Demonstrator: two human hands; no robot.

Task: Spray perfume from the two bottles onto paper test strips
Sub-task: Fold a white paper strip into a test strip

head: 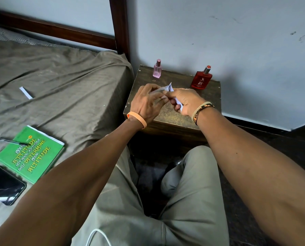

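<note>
Over the bedside table's middle, from the head view, left hand and right hand both pinch a small paper — a strip probably still being readied; pink bottle stands at the far left corner, red bottle near the far right; next, one hand must let go to take a bottle.

We have 1 view: a wide-angle camera on our head, looking forward and down, close above the desk, bed at left.
</note>
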